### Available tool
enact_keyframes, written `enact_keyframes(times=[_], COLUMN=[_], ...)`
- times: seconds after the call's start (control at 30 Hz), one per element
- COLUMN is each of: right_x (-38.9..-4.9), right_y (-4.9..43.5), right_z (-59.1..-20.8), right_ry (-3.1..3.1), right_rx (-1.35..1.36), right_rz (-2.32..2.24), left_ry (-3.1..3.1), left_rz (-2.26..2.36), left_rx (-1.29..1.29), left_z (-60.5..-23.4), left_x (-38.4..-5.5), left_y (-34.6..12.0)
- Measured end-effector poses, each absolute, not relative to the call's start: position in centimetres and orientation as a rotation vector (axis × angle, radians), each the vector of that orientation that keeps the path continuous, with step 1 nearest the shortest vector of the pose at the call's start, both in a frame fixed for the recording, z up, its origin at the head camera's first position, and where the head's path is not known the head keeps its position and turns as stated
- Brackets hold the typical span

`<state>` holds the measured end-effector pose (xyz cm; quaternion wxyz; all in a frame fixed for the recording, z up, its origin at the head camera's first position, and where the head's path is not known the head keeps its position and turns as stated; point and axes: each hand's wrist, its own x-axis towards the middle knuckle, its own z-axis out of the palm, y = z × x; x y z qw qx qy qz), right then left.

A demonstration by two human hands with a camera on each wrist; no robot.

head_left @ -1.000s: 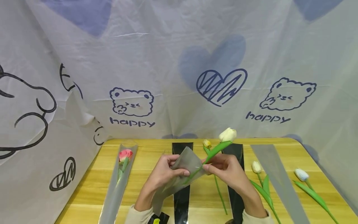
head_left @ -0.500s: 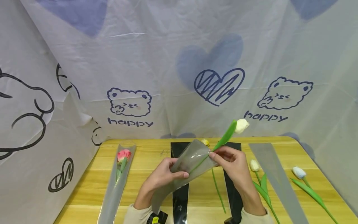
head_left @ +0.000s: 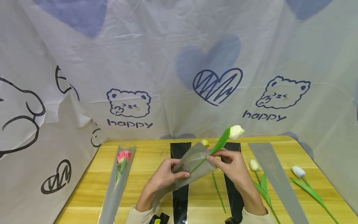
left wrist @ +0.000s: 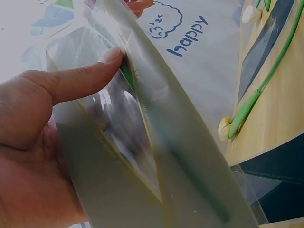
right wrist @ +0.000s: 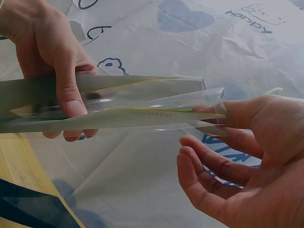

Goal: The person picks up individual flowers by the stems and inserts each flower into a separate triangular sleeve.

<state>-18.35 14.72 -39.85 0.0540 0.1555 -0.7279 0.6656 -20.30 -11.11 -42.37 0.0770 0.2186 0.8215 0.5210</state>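
A left hand (head_left: 168, 173) grips a plastic sleeve (head_left: 193, 154) as the right hand (head_left: 232, 162) pinches a white tulip (head_left: 236, 132), its stem (head_left: 198, 165) part-way inside. Pushed in crooked, the leaf (head_left: 221, 142) could snag and crumple the sleeve.

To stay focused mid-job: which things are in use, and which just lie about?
In use:
white tulip in the right hand
grey sleeve in the left hand

Lying about, perhaps for later:
sleeved pink flower
two black strips
yellow tulip
flat grey sleeve
other white tulip
bluish-white tulip
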Motion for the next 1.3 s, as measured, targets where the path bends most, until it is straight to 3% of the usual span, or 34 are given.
enact_keyframes(times=[0.5, 1.03, 1.3], right_x=[-18.7, -18.6, -18.2], right_y=[15.1, 15.1, 14.4], right_z=[-40.1, -39.2, -39.4], right_ry=[-2.253, -1.640, -1.857], right_rx=[0.470, 0.009, 0.220], right_rz=[1.926, 2.359, 2.285], left_ry=[2.408, 2.380, 2.379], left_rz=[1.609, 1.563, 1.583], left_rx=[0.685, 0.732, 0.717], left_z=[-42.8, -42.6, -41.8], left_x=[-20.2, -20.4, -19.7], left_y=[-10.8, -11.3, -10.8])
